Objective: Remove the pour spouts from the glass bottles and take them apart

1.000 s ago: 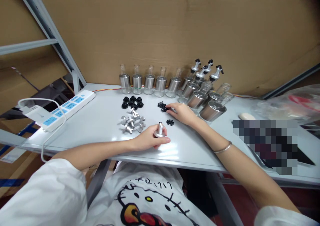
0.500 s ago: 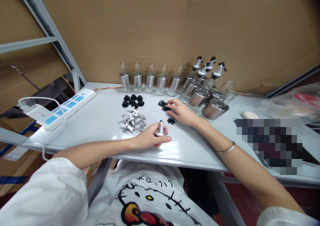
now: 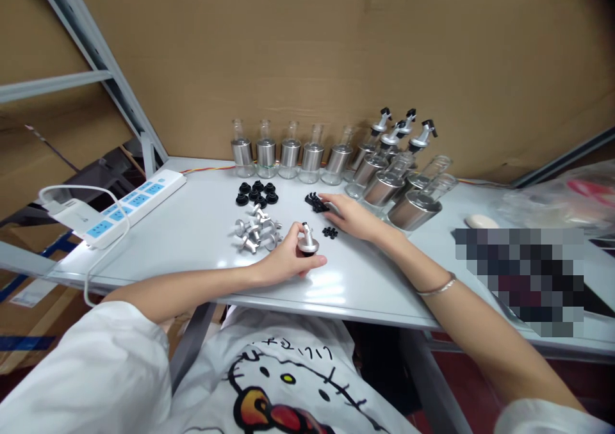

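Note:
My left hand (image 3: 284, 259) is closed round a silver pourer top (image 3: 308, 243) with a black base and a small black tip, held above the table near its front edge. My right hand (image 3: 350, 216) reaches over the table, its fingertips at a small pile of black caps (image 3: 316, 202); whether they grip one is too small to tell. Just below that hand lies a cluster of tiny black parts (image 3: 330, 232). Left of my hands are a heap of silver pourer parts (image 3: 257, 230) and, behind it, several black stoppers (image 3: 256, 194).
Glass bottles with metal sleeves (image 3: 289, 151) line the back; several at the right carry pourers (image 3: 422, 136). A white power strip (image 3: 134, 208) with a cable is at the left. At the right lie a white oval object (image 3: 482, 221) and a plastic bag (image 3: 562, 194).
The silver pourer top in my left hand has tilted, and its black base now shows. My right hand has shifted slightly at the black caps.

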`<state>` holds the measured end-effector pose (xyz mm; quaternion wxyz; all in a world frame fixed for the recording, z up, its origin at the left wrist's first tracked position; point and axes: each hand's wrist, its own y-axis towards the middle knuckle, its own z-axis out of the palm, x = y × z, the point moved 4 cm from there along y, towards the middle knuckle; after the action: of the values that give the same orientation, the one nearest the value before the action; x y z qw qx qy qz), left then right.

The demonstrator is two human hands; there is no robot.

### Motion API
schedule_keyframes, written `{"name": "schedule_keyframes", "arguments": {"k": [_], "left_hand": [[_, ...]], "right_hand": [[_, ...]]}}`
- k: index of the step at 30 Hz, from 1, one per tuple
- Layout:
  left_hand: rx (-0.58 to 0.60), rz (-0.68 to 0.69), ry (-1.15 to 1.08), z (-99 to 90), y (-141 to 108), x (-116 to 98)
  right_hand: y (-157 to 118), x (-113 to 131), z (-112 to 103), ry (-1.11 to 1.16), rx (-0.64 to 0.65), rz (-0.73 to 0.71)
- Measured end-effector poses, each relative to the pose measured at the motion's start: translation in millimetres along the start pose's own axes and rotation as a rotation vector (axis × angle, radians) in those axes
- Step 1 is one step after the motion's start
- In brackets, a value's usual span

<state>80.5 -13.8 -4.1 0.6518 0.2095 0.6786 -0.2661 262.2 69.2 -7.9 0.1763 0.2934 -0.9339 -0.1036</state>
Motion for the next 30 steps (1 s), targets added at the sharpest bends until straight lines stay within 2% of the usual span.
{"name": "schedule_keyframes", "arguments": {"k": [5, 11, 14, 17, 20, 25, 30], "left_hand": [[-0.008, -0.015, 0.025, -0.1, 0.4, 2.6], [0.003, -0.011, 0.002, 0.9, 0.5, 1.6], [0.005, 0.000, -0.010, 1.1, 1.4, 1.0], [0.029, 0.012, -0.042, 1.5, 3.2, 0.7], [0.060, 0.043, -0.064, 2.3, 5.0, -0.5], [0.067, 0.086, -0.115, 3.3, 4.3, -4.5], [0.049, 0.089, -0.203, 1.5, 2.5, -6.1]], "right_hand": [[0.3, -1.8, -7.5, -0.061, -0.024, -0.004], [0.4, 8.2, -9.3, -0.027, 0.011, -0.040], [0.0, 10.4, -12.1, 0.005, -0.015, 0.020], [-0.1, 17.2, -19.2, 0.057, -0.080, 0.012], [-0.7, 33.7, -26.4, 0.058, -0.149, -0.073], [-5.2, 67.0, -27.7, -0.021, -0.166, -0.335], [-8.5, 74.3, -28.0, 0.000, -0.183, -0.424]]}}
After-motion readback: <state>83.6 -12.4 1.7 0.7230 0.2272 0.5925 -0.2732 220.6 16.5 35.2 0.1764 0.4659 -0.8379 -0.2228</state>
